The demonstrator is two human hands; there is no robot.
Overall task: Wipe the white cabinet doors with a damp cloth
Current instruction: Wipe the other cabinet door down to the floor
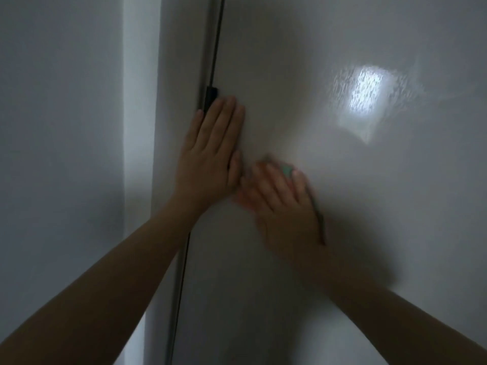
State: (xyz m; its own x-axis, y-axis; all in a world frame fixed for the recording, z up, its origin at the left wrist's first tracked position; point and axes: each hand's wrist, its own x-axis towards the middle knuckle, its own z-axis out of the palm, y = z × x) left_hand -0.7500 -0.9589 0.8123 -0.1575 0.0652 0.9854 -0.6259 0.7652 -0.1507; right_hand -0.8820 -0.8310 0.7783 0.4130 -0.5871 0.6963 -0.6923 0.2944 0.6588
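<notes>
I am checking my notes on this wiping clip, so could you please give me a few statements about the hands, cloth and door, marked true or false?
1. The left hand lies flat on the white cabinet door. True.
2. The right hand presses a green cloth against the door. True.
3. The cloth is under the left hand. False: it peeks out from under the right hand.
4. The left hand is at the door's right edge. False: it is beside the dark gap at the left edge.
5. A bright reflection shows on the door above the right hand. True.
</notes>
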